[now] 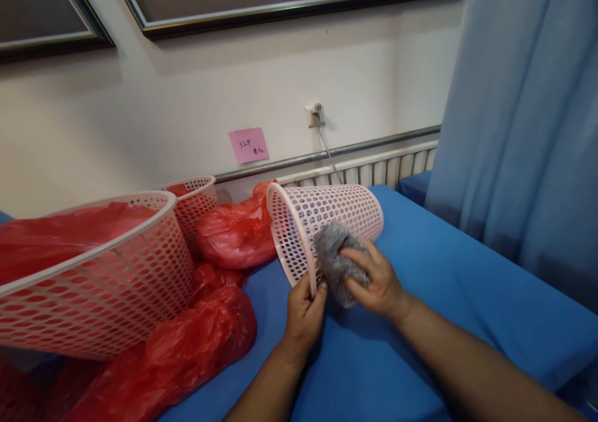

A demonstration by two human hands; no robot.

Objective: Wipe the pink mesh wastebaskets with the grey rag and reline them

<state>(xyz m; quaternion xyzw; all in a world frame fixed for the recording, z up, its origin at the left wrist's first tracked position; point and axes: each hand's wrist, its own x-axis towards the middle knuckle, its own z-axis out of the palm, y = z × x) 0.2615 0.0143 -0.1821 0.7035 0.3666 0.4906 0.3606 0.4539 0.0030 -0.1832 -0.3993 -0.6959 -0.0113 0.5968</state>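
Note:
A pale pink perforated plastic wastebasket [348, 205] lies on its side on a blue-covered surface [434, 248], its wide mouth facing left. My left hand [304, 313] is closed on the lower part of its rim, thumb and fingers on either side of the edge. In my right hand [376, 282] is a crumpled grey cloth [337, 257], gripped by bent fingers and held against the basket's side close to the rim. The cloth covers part of the basket's wall.
To the left stand a large pink basket [140, 297] and a smaller basket [203, 193], both with red plastic inside. Red plastic bags [210, 322] lie beside them. Behind are a radiator [383, 172] and a plugged-in cord [329, 151]. A blue curtain [509, 117] hangs at right.

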